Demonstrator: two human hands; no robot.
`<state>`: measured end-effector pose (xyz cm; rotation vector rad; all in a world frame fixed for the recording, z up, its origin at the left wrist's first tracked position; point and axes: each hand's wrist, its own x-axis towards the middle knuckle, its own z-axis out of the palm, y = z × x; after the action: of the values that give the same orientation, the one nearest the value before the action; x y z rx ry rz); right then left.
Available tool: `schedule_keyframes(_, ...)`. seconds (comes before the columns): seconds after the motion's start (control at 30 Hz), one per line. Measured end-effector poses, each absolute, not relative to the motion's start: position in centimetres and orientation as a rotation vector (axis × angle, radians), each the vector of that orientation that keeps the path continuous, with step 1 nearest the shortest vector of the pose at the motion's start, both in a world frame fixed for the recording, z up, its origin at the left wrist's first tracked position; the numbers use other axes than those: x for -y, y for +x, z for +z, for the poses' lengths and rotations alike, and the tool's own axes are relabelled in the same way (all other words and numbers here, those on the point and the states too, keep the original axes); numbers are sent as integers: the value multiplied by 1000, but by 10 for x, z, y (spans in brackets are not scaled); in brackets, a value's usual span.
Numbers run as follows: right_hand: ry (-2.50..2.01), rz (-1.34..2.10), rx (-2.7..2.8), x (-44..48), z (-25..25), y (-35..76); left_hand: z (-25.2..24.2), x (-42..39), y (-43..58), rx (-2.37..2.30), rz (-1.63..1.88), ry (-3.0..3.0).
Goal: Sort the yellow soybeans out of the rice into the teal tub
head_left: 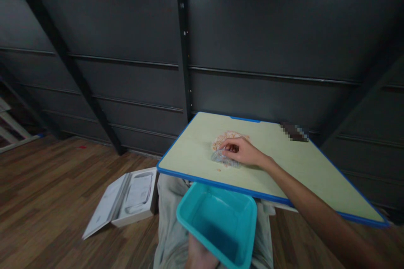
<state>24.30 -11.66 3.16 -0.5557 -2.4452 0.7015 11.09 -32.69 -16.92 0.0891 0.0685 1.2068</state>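
Observation:
My right hand [238, 150] is over the low folding table [186, 147], its fingers closed on a crumpled piece of clear plastic [217, 156]. Right behind it lies a flat pile of small orange-and-white bits [222, 138], partly covered by the hand. A few loose crumbs [219, 170] sit nearer the table's front edge. Below that edge, over my lap, a teal plastic tub [217, 214] tilts slightly, and nothing shows inside it. My left hand [200, 255] grips the tub from beneath at its near left side; its fingers are hidden.
A dark, pixelated flat object [294, 131] lies at the table's back right. On the wooden floor [47, 189] to the left stands an opened white box [135, 197] with its lid folded out. Dark metal panels [268, 38] rise directly behind the table.

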Motion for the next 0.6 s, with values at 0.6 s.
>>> schedule_keyframes(0.6,-584,693,2456,114,26,241,-152,329,116,-54,1207,118)
